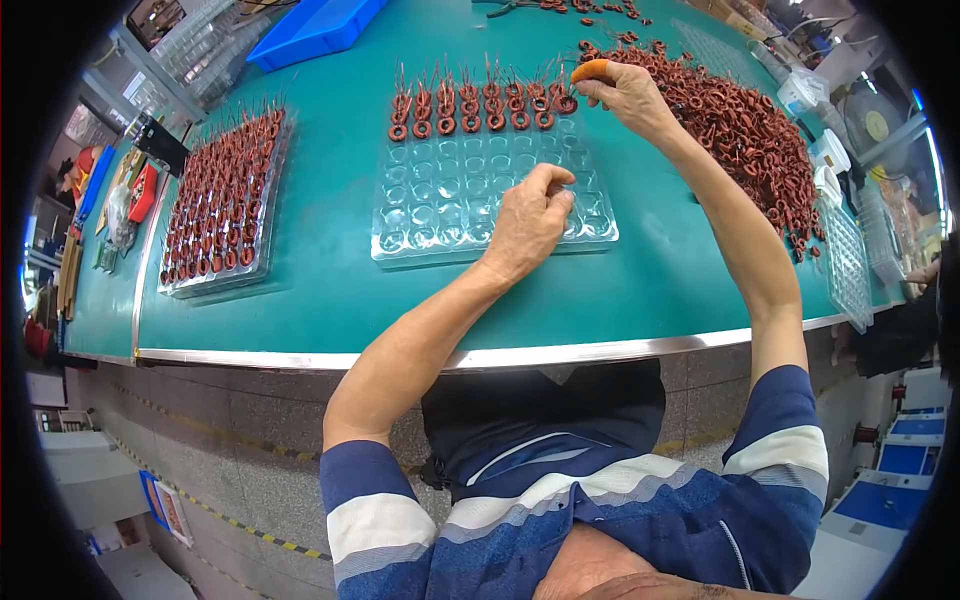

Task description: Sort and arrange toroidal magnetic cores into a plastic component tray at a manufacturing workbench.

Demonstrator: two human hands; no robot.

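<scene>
A clear plastic tray [485,240] lies in front of me. Its far rows hold red-brown wire-wound ring coils [470,107] with their thin leads standing up, and its nearer round pockets hold nothing. At the far right end of the filled rows, my right hand [632,98], an orange cover on one finger, is closed in a pinch at the leads of a ring coil [567,104]. My left hand [532,222] hovers over the tray's nearer right pockets, fingers loosely curled, thumb and forefinger apart with nothing visible between them.
A heap of loose ring coils [745,130] spreads across the right of the green table [330,200]. To the left stands a tray full of coils [222,200]. A blue bin [318,35] sits at the far left, a black cylinder [158,145] nearer. Clear trays [848,265] lie at the right edge.
</scene>
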